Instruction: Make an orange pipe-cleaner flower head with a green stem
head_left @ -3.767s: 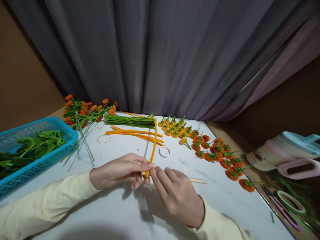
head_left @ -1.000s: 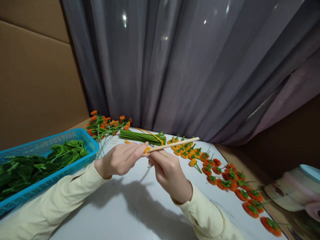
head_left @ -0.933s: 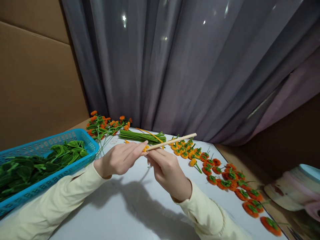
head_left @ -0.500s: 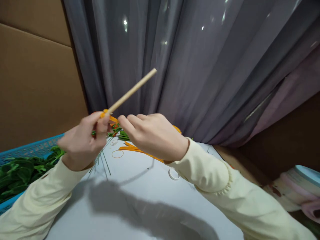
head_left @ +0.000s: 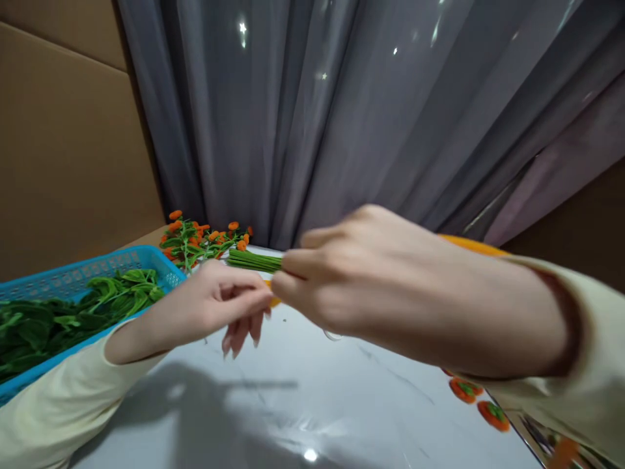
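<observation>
My left hand (head_left: 229, 306) is closed in a pinch, thumb against forefinger, with the other fingers hanging loosely below. Between it and my right hand (head_left: 342, 280), a short piece of an orange strip (head_left: 275, 301) shows, pinched by both. The right hand's fingers are curled over, and its back hides most of what it grips. Behind the right wrist, an orange length (head_left: 473, 244) comes into sight; whether it is the same strip I cannot tell. The wooden stick is not visible, though a thin straight shadow lies on the table below.
A blue basket (head_left: 180, 277) of green leaves stands at left. Small orange flowers (head_left: 215, 238) and a bundle of green stems (head_left: 254, 260) lie behind my hands. A white ring (head_left: 333, 336) is partly covered. Orange discs with green centres (head_left: 494, 417) lie at the white table's (head_left: 381, 404) right edge.
The wooden stick has gone out of sight. My hands are lower and further right, and the right hand has come closer to the camera. More flowers and the orange discs now show.
</observation>
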{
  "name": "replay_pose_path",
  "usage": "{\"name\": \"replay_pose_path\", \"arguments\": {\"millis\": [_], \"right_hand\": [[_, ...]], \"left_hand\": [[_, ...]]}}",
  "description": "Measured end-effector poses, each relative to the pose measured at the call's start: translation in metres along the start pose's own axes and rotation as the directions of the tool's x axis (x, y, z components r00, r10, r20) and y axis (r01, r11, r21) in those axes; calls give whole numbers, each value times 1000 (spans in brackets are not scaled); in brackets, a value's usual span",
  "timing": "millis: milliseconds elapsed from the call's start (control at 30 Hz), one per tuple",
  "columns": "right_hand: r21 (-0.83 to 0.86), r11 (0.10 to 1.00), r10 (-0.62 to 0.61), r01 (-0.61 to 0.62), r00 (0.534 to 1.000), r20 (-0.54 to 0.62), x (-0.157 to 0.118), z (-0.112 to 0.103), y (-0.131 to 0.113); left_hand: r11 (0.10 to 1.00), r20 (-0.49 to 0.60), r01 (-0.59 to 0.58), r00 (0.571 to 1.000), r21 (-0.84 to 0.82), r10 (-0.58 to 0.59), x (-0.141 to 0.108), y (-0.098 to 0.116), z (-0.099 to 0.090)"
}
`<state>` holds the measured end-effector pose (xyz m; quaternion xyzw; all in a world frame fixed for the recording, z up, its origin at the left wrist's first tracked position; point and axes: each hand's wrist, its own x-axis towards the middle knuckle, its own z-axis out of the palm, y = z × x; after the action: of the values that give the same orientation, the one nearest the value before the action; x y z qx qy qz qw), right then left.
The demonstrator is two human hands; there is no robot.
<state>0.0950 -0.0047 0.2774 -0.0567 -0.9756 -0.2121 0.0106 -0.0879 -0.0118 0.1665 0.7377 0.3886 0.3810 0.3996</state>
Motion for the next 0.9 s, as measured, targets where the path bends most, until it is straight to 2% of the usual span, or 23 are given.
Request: {"name": "replay_pose_path", "arguments": {"millis": [33,100,167,233,333,400,500,567,667,900], "right_hand": [[14,1000,25,-26,999,31,-10,11,2],[115,987,100,-108,992,75,-31,35,0],[278,928,249,-249,968,35,-49,61,-9],[472,801,421,-369,907,-4,-64,84,-23],[710,493,635,-502,766,101,-76,110,-44],[817,264,693,-514,689,210,-81,123,-55],[889,-29,721,-457,606,335,-85,140,-62],[901,-153,724,-406,575,382,-86,150,-63],[907,-237,725,-348,558,404,-88,160,-63],[919,-225,729,-324,569,379,-85,168,-58]], "left_hand": [[992,172,100,982,-82,-85,4,-2,8],[946,389,262,905,-194,-171,9,-8,20],[897,509,352,842,-267,-179,13,-16,29],[871,554,387,815,-302,-170,14,-25,38],[865,540,378,827,-330,-155,16,-35,51],[865,519,367,841,-342,-152,17,-40,58],[870,486,363,857,-332,-172,18,-47,66],[887,456,352,869,-298,-192,18,-50,69],[932,408,285,896,-224,-176,17,-52,73],[999,325,5,946,-43,9,14,-53,81]]}}
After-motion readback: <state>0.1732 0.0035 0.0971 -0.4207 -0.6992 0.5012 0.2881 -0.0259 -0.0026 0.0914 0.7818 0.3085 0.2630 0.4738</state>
